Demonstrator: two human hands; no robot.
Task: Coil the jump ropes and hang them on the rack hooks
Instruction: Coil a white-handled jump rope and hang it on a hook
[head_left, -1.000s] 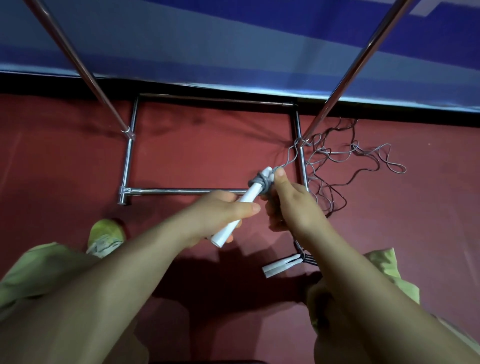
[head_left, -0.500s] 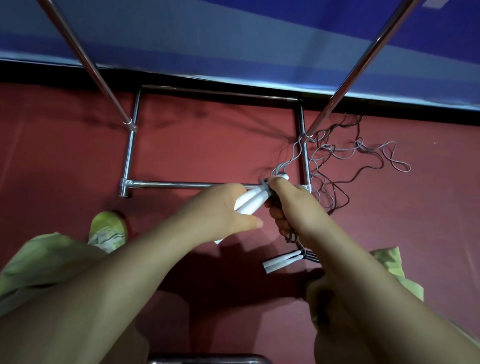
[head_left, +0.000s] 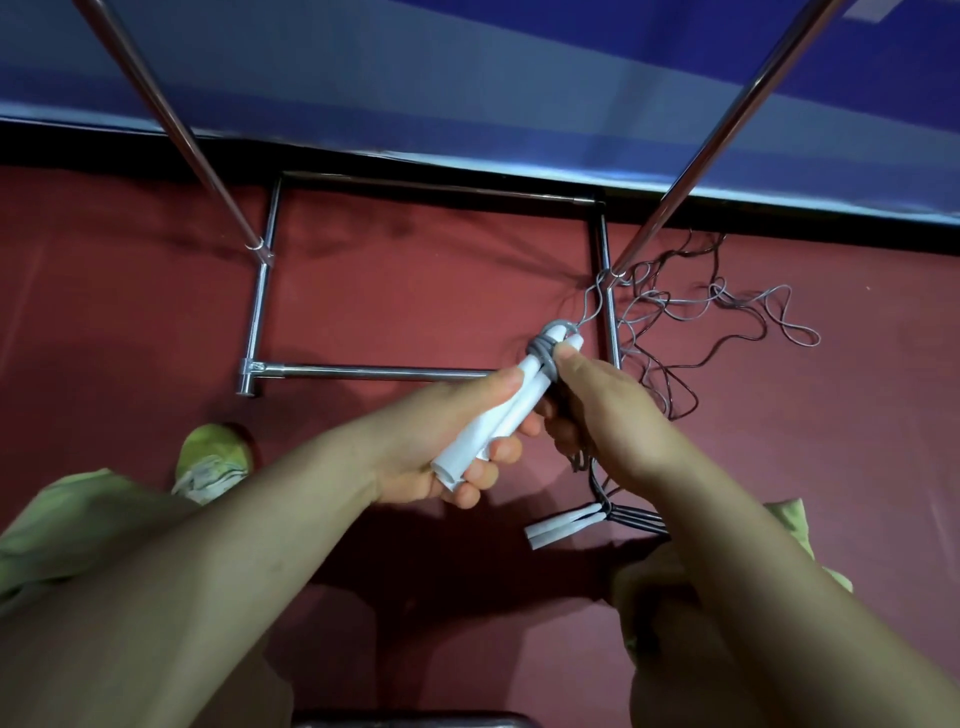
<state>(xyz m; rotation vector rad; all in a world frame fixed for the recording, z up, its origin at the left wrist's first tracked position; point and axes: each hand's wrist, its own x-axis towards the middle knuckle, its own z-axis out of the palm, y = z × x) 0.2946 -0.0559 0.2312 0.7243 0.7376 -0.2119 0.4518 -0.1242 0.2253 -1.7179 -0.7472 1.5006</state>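
Two hands: left hand (head_left: 441, 441), right hand (head_left: 608, 415). Four white handles: two held handles (head_left: 498, 421) at centre, two floor handles (head_left: 563, 527) at lower right. One shoe (head_left: 213, 457) at left.

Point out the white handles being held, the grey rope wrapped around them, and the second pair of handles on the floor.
held white handles (head_left: 498, 415), head view, mid-shaft
grey rope wrap (head_left: 545, 349), head view, coiled turns
floor handles (head_left: 563, 527), head view, middle of pair

Red floor (head_left: 415, 291), blue wall panel (head_left: 467, 78) w/ black baseboard (head_left: 104, 145) behind; green-yellow shoe (head_left: 213, 457) lower left, near green trouser leg (head_left: 78, 519).
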